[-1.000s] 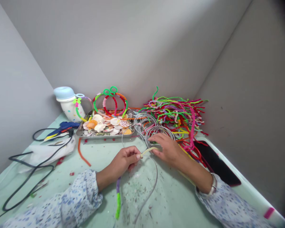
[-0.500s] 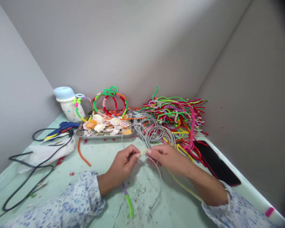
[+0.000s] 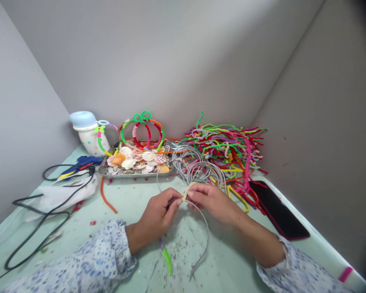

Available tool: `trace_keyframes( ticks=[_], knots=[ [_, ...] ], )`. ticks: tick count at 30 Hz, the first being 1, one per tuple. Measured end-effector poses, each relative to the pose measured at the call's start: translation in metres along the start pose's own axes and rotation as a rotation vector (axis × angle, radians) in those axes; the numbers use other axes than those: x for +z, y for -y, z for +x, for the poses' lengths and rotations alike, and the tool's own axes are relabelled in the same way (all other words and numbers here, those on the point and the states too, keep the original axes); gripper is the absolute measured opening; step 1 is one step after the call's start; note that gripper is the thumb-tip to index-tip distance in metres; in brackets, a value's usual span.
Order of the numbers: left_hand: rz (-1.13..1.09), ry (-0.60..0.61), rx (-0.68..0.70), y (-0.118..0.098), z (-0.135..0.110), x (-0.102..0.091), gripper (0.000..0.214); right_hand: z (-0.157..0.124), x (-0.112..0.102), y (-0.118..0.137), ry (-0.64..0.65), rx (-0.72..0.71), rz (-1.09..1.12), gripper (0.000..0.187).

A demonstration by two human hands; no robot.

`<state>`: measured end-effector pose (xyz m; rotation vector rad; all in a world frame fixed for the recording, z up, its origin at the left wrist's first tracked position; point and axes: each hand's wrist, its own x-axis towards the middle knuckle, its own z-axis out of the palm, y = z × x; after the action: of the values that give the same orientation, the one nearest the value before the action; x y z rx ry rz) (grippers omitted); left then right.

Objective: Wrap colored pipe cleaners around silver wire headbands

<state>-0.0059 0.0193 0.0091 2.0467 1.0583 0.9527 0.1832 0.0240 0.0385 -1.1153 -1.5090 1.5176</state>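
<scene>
Up into a small arch went the pale yellow pipe cleaner (image 3: 188, 190) since the earlier frame. On my feed, my left hand (image 3: 155, 215) pinched its low part where it met the grey wire (image 3: 208, 232); my right hand (image 3: 219, 205) had thumb and fingers pressed together on its upper stretch. Both hung over the tabletop (image 3: 134, 199), near the wire coils (image 3: 190, 171).

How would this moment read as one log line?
left hand: pinching pale yellow strip at gray wire | right hand: holding same strip | beyond: metal tray of shells, wire coils, colorful fuzzy strips
</scene>
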Motion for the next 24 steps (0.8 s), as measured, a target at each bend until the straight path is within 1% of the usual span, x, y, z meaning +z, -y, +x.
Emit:
trace_keyframes(
  ticks=[4, 9, 13, 19, 24],
  knots=[
    [0.022, 0.012, 0.032, 0.002, -0.002, 0.001, 0.018, -0.002, 0.008, -0.003, -0.027, 0.067, 0.182, 0.023],
    [0.040, 0.035, 0.039, 0.003, -0.003, 0.001, 0.017, -0.002, 0.013, -0.005, -0.076, 0.079, 0.231, 0.023],
    [0.051, 0.043, 0.047, 0.001, -0.003, 0.000, 0.018, -0.002, 0.013, -0.005, -0.093, 0.039, 0.166, 0.019],
    [0.056, 0.056, 0.060, 0.000, -0.002, -0.001, 0.019, -0.004, 0.012, 0.000, -0.136, -0.024, -0.095, 0.018],
    [0.064, 0.057, 0.046, -0.001, -0.002, 0.000, 0.019, -0.006, 0.013, 0.002, -0.135, -0.046, -0.160, 0.015]
  ],
)
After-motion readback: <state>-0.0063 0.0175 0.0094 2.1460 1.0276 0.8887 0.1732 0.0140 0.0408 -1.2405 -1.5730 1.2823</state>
